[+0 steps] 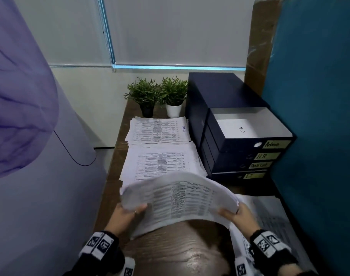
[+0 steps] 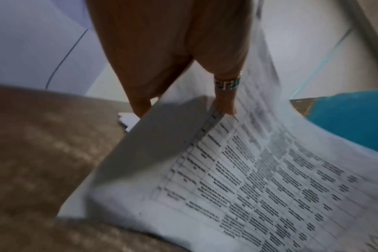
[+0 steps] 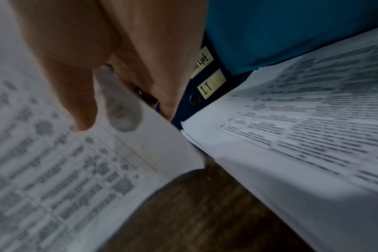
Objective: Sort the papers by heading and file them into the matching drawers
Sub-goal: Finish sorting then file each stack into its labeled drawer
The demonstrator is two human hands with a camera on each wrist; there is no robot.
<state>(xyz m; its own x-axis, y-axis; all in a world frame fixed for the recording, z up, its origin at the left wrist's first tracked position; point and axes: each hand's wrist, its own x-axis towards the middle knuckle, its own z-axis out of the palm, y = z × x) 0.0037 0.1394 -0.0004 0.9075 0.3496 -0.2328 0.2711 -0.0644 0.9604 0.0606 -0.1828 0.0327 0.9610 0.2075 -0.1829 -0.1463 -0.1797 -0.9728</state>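
both hands (image 1: 128, 213) (image 1: 241, 215) grip bowed, printed paper sheaf (image 1: 180, 198).

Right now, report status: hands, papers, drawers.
Left hand and right hand grip the lifted sheaf. Admin drawer stands open. Two stacks lie ahead, nothing blocking.

Dim, bluish light; wrist views motion-blurred, edges warped

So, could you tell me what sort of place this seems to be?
Probably an office desk: a dark drawer unit labelled Admin, HR and IT, piles of printed tables on the wooden desk, and a teal partition.
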